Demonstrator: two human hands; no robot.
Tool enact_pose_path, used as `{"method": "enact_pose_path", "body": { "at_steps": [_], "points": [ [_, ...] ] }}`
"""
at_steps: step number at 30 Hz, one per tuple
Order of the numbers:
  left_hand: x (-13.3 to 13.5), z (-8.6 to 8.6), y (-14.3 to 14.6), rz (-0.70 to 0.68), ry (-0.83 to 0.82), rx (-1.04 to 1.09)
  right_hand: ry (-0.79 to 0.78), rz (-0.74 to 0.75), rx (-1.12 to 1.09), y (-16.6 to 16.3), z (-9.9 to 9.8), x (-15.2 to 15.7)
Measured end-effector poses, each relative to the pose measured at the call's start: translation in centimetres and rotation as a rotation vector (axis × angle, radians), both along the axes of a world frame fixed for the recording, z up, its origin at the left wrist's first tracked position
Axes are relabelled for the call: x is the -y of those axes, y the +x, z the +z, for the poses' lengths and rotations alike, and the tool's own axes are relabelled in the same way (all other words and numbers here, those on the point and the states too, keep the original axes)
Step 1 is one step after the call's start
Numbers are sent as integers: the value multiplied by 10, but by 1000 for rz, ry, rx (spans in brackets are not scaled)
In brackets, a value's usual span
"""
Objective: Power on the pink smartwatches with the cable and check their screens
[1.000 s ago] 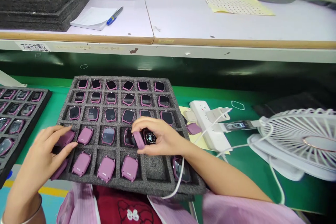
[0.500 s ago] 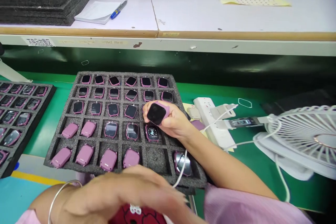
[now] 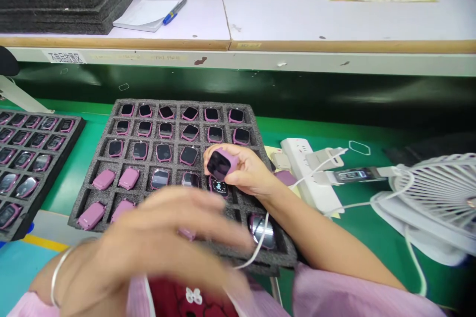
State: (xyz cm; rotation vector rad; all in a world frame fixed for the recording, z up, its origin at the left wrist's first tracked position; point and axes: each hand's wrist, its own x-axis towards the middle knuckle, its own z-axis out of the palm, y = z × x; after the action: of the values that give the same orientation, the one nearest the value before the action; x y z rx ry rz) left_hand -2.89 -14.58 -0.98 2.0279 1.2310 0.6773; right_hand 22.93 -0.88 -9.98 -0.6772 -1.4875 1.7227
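My right hand point(image 3: 253, 171) grips a pink-purple smartwatch body point(image 3: 219, 164) between thumb and fingers, its dark screen tilted up. It hovers over the right part of a grey foam tray point(image 3: 285, 256). Strapless watches fill many of the tray's pockets, some face up, others showing pink backs. Just under the held watch lies one with a lit screen point(image 3: 219, 188). My left hand point(image 3: 159, 237), smeared by motion, is above the tray's near edge with fingers stretched out and thumb apart. Nothing shows in it, and it covers several pockets. A white cable point(image 3: 261, 242) crosses the tray's lower right.
At left sits a second foam tray point(image 3: 80, 131) of watches. To the right are a white power strip point(image 3: 308, 178) with plugs and a white fan point(image 3: 442, 193). The raised shelf point(image 3: 275, 15) bears stacked foam point(image 3: 70, 5), a notepad point(image 3: 143, 14) and a pen point(image 3: 174, 11).
My left hand has risen and moved forward over the tray's near pockets, its fingers spreading. The right hand still holds the watch, now turned slightly. The whole view has shifted a little.
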Motion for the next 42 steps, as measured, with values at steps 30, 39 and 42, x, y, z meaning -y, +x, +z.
{"method": "enact_pose_path", "body": {
  "at_steps": [30, 39, 42],
  "points": [
    [-135, -57, -15, 2, 198, -594, 289, 78, 138, -1, -10, -2],
    [-132, -65, -18, -66, 260, -644, 319, 80, 153, -1, -12, -3],
    [-130, -65, -18, -103, 342, -699, 348, 82, 163, -2, -11, -3]
  ]
}}
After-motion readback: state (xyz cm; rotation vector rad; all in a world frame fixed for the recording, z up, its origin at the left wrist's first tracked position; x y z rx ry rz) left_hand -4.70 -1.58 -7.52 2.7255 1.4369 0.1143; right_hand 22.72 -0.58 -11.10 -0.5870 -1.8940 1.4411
